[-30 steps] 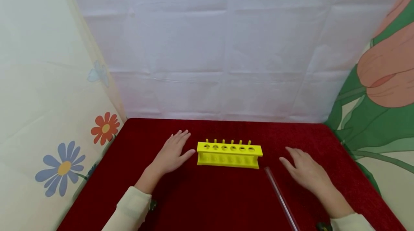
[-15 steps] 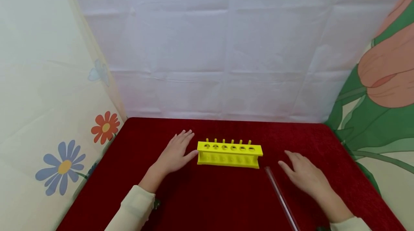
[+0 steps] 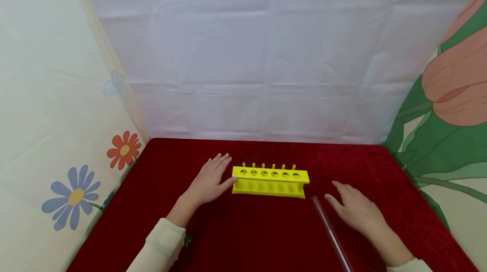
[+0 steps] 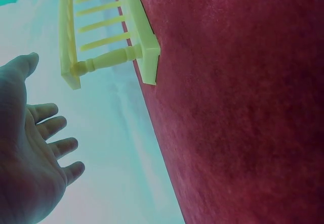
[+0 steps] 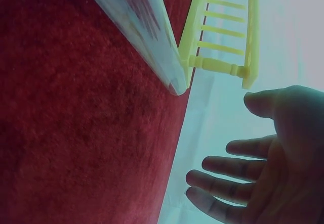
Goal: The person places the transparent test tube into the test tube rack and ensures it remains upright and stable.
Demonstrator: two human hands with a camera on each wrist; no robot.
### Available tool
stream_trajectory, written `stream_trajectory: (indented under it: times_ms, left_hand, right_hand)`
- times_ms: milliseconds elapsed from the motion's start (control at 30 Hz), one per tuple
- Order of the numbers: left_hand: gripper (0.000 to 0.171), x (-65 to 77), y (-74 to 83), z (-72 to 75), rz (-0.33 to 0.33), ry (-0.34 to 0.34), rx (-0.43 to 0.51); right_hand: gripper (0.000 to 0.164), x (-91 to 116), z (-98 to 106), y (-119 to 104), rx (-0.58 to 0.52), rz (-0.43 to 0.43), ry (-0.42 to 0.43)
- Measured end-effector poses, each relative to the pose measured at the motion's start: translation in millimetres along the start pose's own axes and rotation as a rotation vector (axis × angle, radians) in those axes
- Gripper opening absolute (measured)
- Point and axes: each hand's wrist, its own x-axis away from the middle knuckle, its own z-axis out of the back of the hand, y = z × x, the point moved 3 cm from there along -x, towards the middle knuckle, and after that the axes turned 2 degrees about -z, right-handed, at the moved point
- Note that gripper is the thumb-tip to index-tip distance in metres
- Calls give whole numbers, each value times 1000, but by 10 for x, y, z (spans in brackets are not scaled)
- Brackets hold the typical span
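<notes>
A yellow test tube rack (image 3: 270,188) stands upright on the red cloth, a row of round holes in its top and short pegs along its back. To its left my left hand (image 3: 207,185) is held with fingers extended, the thumb by the rack's left end. A gap shows between that thumb and the rack (image 4: 114,59) in the left wrist view. A clear tube (image 3: 331,232) lies on the cloth right of the rack, slanting toward me; its near end is out of frame. My right hand (image 3: 357,210) hovers right of the tube, fingers extended, holding nothing.
Red cloth (image 3: 243,234) covers the table. A creased white sheet (image 3: 266,60) hangs behind its far edge. Flower-printed panels flank it, with daisies (image 3: 76,197) on the left and a large tulip (image 3: 460,77) on the right.
My left hand has shifted right, closer to the rack's left end. My right hand has come slightly left and nearer to me, toward the tube. The rack and tube have stayed put.
</notes>
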Motion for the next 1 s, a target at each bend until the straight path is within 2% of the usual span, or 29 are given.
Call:
stream_trajectory:
  times_ms: [233, 533, 1000]
  left_hand:
    - [75, -9, 46, 7, 1, -13, 5]
    - [75, -24, 69, -31, -13, -16, -7]
    - [76, -69, 160, -58, -18, -40, 11]
  right_hand:
    - [60, 22, -20, -21, -4, -5, -9]
    - [64, 41, -68, -38, -1, -28, -67]
    - [57, 93, -134, -92, -9, -18, -86]
